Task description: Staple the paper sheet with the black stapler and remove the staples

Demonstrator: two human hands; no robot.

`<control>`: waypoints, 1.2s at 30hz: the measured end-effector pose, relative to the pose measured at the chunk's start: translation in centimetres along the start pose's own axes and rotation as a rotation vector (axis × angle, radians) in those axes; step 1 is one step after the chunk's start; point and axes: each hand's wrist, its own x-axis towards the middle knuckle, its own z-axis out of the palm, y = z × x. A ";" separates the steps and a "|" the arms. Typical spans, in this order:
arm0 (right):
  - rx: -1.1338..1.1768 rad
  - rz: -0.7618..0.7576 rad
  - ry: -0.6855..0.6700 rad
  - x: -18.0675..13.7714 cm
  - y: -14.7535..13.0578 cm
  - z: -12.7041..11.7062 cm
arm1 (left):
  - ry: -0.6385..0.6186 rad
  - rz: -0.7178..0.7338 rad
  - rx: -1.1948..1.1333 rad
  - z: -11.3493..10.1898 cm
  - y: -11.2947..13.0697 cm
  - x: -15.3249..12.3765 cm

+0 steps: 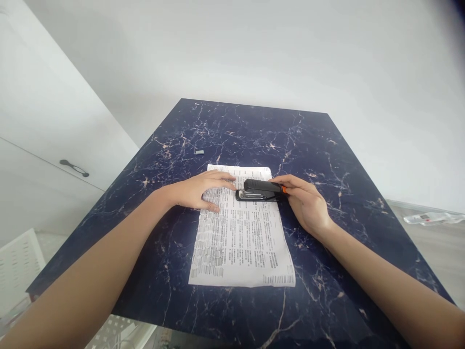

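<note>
A black stapler [263, 190] with an orange part at its rear lies sideways over the upper half of a printed paper [250, 237]. My right hand [308, 202] grips the stapler's rear end, just off the paper's right edge. The stapler's jaws are apart, and its front end points left. My left hand [203, 190] rests on the upper left of the paper with its fingers spread. Its fingertips come close to the stapler's front; whether they touch it I cannot tell. Whether the paper is one sheet or several is not clear.
The dark blue marbled table [323, 160] stands by a white wall. A small grey-green block, perhaps staples [199, 152], lies beyond the paper. At left is a white cabinet with a dark handle [74, 168]. A clear plastic package [432, 218] lies right of the table.
</note>
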 end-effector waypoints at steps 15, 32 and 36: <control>-0.092 -0.083 -0.036 0.1 0.6 -0.3 | 0.112 0.020 -0.326 0.0 -0.7 -0.6; -0.685 -0.567 0.179 -2.8 -0.1 1.1 | 0.719 -0.068 -0.692 2.0 1.6 1.5; -0.763 -0.641 0.106 -3.8 1.0 0.5 | 0.458 -0.131 -1.025 2.7 2.0 2.0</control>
